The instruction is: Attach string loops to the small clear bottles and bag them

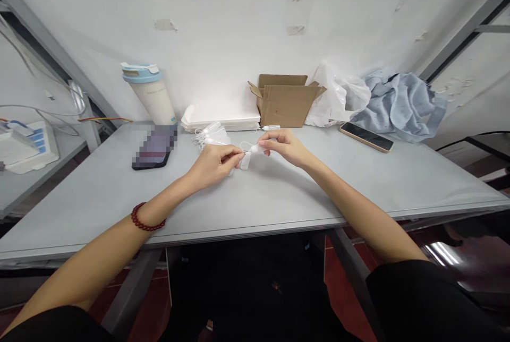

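Observation:
Over the middle of the table, my left hand and my right hand work close together, both with fingers pinched. My right fingers grip a small white plastic piece with a thin white cord looping from it. A thin strand is pinched at my left fingertips, just apart from the right ones; its exact kind is too small to tell. Beneath them shows a small white tab. Behind my left hand lies a pile of white tags with cords. Another corded white piece lies behind my right hand.
Along the wall stand a tumbler, a stack of white sheets or trays, an open cardboard box, a white plastic bag and a blue-grey cloth. Phones lie left and right on the grey table.

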A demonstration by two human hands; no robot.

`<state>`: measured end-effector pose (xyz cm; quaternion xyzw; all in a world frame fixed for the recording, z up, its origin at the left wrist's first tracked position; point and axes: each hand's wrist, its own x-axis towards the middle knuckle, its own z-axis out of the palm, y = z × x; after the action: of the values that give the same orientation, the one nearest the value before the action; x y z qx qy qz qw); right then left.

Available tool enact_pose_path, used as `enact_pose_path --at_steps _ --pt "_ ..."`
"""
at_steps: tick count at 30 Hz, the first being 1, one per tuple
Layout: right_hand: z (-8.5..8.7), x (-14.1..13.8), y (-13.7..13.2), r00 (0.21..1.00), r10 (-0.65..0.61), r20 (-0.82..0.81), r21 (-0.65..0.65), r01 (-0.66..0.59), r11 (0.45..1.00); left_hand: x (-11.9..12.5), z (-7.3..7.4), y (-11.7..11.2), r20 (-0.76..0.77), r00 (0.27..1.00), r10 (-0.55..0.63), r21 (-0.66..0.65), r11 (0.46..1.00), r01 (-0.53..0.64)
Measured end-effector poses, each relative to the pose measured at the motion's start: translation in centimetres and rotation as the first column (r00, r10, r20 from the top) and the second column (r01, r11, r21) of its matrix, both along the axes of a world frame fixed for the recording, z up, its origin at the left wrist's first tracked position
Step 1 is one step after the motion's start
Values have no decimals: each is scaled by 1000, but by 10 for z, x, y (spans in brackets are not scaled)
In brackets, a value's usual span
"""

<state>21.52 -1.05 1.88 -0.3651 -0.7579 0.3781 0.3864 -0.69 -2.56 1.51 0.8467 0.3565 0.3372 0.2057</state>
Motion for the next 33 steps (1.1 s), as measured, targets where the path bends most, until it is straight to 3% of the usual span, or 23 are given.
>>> enact_pose_path --at_steps 26,33 --pt "1 -3 -4 998 -26 61 20 25 999 0 1 -1 9 1000 10 13 1000 -10" --pt "-1 -7 -8 993 -36 114 89 26 996 -1 -2 -1 -2 1000 11 21 1000 -11"
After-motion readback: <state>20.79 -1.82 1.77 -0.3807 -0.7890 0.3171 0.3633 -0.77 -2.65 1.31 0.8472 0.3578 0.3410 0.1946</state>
